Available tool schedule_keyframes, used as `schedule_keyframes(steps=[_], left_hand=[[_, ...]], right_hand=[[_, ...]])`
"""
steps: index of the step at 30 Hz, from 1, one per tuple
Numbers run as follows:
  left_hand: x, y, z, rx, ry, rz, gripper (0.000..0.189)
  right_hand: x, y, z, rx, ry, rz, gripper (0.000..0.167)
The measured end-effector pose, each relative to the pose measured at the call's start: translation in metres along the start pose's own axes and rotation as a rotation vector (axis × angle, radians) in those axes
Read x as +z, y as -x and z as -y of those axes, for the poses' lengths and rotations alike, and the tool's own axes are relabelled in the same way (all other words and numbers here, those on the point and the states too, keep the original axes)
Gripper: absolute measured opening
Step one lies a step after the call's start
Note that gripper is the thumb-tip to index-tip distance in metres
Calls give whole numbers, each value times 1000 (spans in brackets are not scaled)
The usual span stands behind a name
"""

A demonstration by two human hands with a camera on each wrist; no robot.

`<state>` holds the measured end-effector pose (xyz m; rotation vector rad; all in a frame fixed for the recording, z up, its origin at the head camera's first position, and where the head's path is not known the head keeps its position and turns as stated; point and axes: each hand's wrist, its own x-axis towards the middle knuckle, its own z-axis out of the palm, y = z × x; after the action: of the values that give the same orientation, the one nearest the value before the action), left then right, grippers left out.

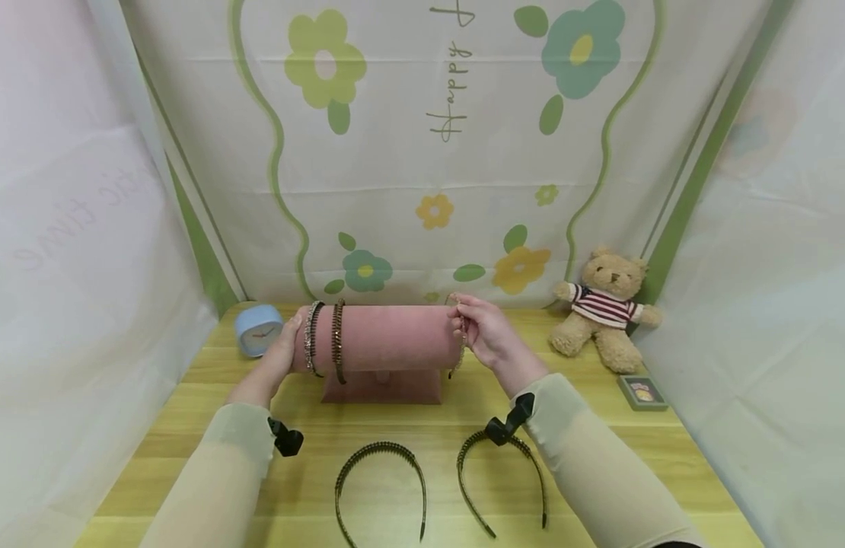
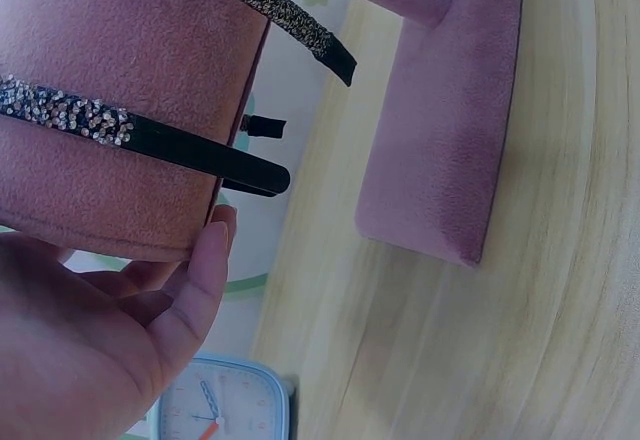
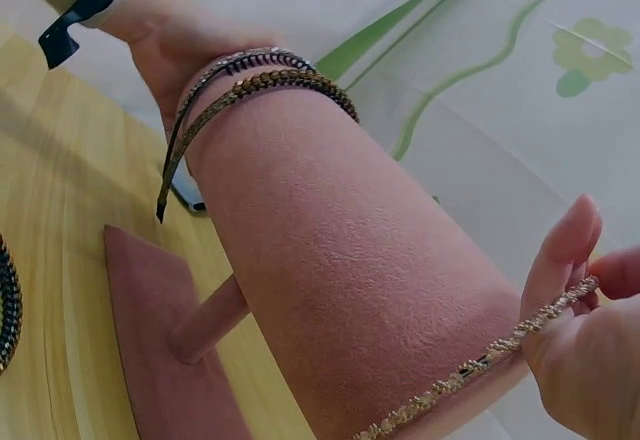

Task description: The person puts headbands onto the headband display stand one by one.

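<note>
A pink velvety headband stand (image 1: 395, 335), a horizontal roll on a post and flat base, stands on the table. My left hand (image 1: 285, 350) grips the roll's left end, its fingertips at the rim in the left wrist view. Close by, a headband with silvery sparkles (image 2: 95, 120) and a bronze-brown headband (image 1: 336, 339) sit around the roll. At the roll's right end, my right hand (image 1: 491, 335) pinches a gold-and-clear beaded headband (image 3: 480, 362) by its upper part. This band lies across the end of the roll, its lower tip hanging down.
Two dark headbands lie on the table in front, one at the middle (image 1: 381, 447) and another at the right (image 1: 544, 495), under my right forearm's side. A blue clock (image 1: 258, 329) stands back left. A teddy bear (image 1: 604, 308) and small framed picture (image 1: 643, 393) are at right.
</note>
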<state>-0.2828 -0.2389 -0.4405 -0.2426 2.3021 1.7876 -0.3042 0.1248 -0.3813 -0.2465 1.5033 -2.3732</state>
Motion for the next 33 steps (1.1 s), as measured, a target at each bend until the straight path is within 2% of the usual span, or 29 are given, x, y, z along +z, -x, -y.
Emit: schedule_keyframes(steps=[4, 7, 10, 15, 17, 20, 23, 28, 30, 33], left_hand=[[0, 0, 0, -1, -8, 0, 98], [-1, -1, -1, -16, -15, -1, 101], [-1, -1, -2, -25, -18, -3, 104], [-1, 0, -1, -25, -23, -11, 105], [-1, 0, -1, -11, -21, -7, 102], [-1, -1, -2, -3, -16, 2, 99], [-1, -2, -2, -5, -21, 3, 98], [-2, 0, -2, -3, -35, 7, 98], [-2, 2, -2, -4, -38, 8, 98], [-3, 3, -1, -23, -40, 7, 101]], right_hand=[[5, 1, -3, -30, 68, 12, 46], [9, 1, -4, -33, 178, 9, 45], [13, 0, -4, -30, 351, -17, 45], [19, 1, 1, -32, 631, -85, 55], [21, 2, 5, -37, 733, -96, 60], [23, 3, 10, -67, 911, -98, 59], [22, 2, 13, -123, 1052, -78, 52], [16, 2, 15, -213, 1159, 5, 47], [13, 3, 16, -253, 1236, 69, 53], [7, 6, 17, -285, 1379, 181, 74]])
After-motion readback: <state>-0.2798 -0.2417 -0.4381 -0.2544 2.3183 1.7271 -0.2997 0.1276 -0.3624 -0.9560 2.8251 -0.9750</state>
